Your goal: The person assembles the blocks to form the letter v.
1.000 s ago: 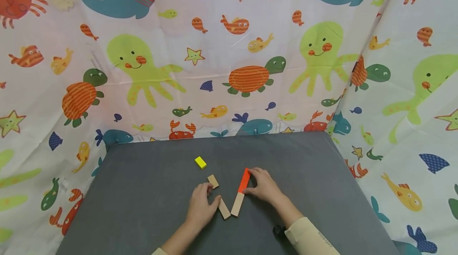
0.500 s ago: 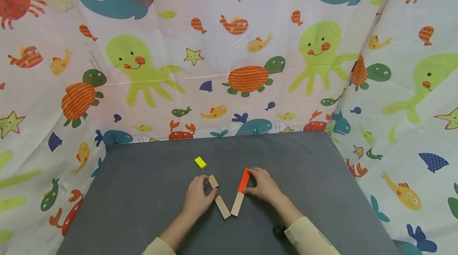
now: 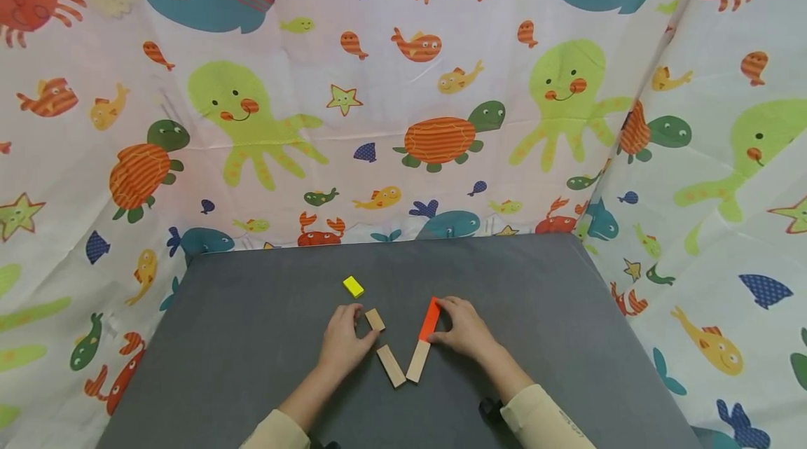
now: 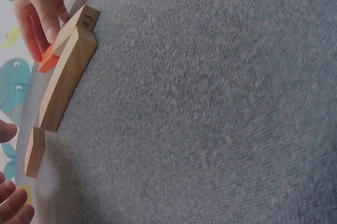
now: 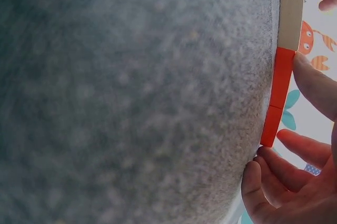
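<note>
My right hand (image 3: 465, 328) holds the side of two orange blocks (image 5: 278, 84) set end to end, thumb by their near end and a finger by the far end. A long wooden block (image 3: 418, 361) continues that row toward me. Another long wooden block (image 3: 391, 366) slants up to the left from its near end, making a V. Beyond that one lies a short wooden block (image 3: 375, 319), a small gap between them. My left hand (image 3: 343, 344) is just left of the short block, thumb and fingers spread around it and apart from it in the left wrist view.
A small yellow block (image 3: 354, 286) lies farther back on the grey cloth-covered table (image 3: 265, 337). Behind and to the right hangs a curtain (image 3: 378, 85) printed with sea animals.
My left hand has drawn away from the long left block, back and to the left, to beside the short block. My right hand and the orange blocks have stayed in place.
</note>
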A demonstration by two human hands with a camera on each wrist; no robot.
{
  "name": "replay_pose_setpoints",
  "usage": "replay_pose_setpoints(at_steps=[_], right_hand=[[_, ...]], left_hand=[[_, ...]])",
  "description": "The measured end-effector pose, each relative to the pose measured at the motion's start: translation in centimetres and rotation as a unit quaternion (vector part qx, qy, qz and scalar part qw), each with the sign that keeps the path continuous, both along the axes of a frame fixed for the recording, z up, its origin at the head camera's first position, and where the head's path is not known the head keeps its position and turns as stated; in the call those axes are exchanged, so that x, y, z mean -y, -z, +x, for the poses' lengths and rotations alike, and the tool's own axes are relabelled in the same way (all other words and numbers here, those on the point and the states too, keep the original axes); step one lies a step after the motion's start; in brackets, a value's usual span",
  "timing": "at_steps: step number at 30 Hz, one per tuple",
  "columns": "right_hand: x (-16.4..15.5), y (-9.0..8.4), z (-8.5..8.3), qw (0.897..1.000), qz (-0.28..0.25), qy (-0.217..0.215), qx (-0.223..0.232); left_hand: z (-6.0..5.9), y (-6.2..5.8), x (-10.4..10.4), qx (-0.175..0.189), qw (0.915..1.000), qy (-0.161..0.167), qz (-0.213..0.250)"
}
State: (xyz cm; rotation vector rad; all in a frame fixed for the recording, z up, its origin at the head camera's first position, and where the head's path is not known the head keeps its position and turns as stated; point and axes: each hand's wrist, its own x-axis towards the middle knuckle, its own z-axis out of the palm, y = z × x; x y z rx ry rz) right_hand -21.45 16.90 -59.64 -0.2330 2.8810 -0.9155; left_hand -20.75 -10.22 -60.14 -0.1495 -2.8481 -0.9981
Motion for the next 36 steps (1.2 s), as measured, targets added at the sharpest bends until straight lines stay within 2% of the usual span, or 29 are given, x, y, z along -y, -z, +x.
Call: replay_pose_setpoints(at_steps=[12,19,30,36], right_hand=[[-0.2,0.2,0.1,1.000,0.001,0.002,0.001],[-0.3,0.3,0.1,1.000,0.001,0.002,0.000],[-0.3,0.0,0.1,1.000,-0.008,0.000,0.000],[-0.3,-0.1,0.1,1.000,-0.009,-0.003,0.003]], left_hand=[[-0.1,0.6,0.2,0.041,0.9991,0.010,0.004],[-0.5,1.0,0.2,0.049,0.9986,0.020,-0.005],[-0.8,0.9,-0.2,0.072,0.9973,0.009,0.009],[-0.9,1.1,-0.2,0.069,0.9976,0.009,0.004]])
